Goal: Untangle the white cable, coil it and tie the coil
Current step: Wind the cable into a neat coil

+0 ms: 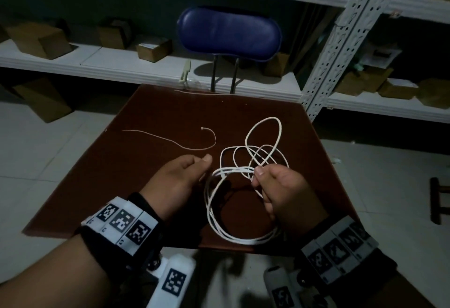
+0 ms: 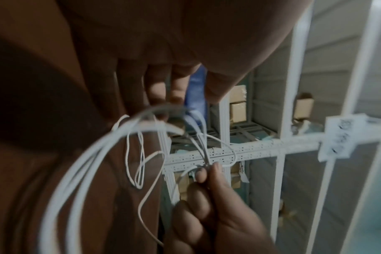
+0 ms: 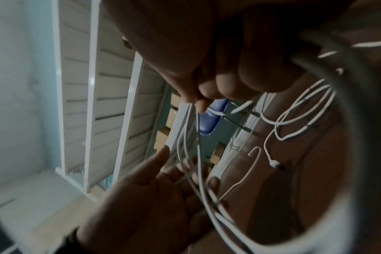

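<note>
Right hand [image 1: 287, 193] raised over the near right part of the brown table [image 1: 151, 117], fingers curled, thumb and forefinger pinching several strands of the white cable [image 1: 233, 232]. From the pinch, loose loops sag toward the near table edge; further loops lie tangled on the tabletop beyond the hand. In the right wrist view a plug end [image 3: 274, 165] rests on the table.

Left hand [image 1: 180, 178] held just left of the bundle, palm turned inward, fingers loosely extended; strands cross its fingers, nothing clenched, grip released.

A thin cord [image 1: 170, 141] lies apart on the table, left of the loops. Blue chair [image 1: 229, 35] behind the far edge. White shelves [image 1: 97, 64] with cardboard boxes [image 1: 39, 39] beyond.
</note>
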Demonstrator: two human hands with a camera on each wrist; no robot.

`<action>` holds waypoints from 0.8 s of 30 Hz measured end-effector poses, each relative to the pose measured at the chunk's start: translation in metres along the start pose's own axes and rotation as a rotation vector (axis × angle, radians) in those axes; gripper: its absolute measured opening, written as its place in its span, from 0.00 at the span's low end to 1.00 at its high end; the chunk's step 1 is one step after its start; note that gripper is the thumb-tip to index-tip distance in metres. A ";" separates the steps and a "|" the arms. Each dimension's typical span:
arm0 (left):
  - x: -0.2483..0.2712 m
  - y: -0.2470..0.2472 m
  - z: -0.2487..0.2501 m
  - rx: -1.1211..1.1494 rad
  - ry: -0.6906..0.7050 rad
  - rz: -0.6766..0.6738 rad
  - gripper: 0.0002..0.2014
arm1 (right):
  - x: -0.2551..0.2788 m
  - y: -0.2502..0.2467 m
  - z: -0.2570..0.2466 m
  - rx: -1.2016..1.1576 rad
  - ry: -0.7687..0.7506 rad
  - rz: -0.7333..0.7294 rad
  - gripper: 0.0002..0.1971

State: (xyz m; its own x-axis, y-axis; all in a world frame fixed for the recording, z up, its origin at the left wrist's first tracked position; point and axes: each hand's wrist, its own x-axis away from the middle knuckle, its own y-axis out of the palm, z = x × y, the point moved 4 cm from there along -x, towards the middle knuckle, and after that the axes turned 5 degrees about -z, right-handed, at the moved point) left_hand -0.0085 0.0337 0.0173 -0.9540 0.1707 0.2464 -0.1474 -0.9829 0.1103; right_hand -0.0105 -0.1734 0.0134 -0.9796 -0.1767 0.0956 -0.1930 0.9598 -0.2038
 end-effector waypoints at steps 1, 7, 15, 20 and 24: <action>-0.001 -0.002 0.001 -0.069 0.058 0.021 0.18 | 0.000 0.000 0.001 0.064 -0.015 -0.007 0.17; 0.011 0.011 0.021 -0.232 0.294 -0.012 0.11 | 0.007 0.015 0.002 0.480 -0.270 0.001 0.16; 0.009 0.022 0.018 -0.101 0.323 -0.019 0.12 | 0.014 0.029 0.002 0.652 -0.512 0.044 0.17; 0.003 0.024 0.015 -0.152 0.325 -0.036 0.04 | 0.017 0.036 -0.001 0.660 -0.505 0.013 0.14; -0.010 -0.001 0.015 0.088 0.265 0.148 0.08 | 0.007 0.016 -0.007 0.409 -0.267 -0.015 0.13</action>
State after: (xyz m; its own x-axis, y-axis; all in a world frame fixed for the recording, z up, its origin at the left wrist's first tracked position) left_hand 0.0054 0.0342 0.0289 -0.9999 -0.0092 0.0078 0.0105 -0.9840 0.1778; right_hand -0.0200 -0.1573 0.0175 -0.9463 -0.2907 -0.1416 -0.1604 0.8021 -0.5752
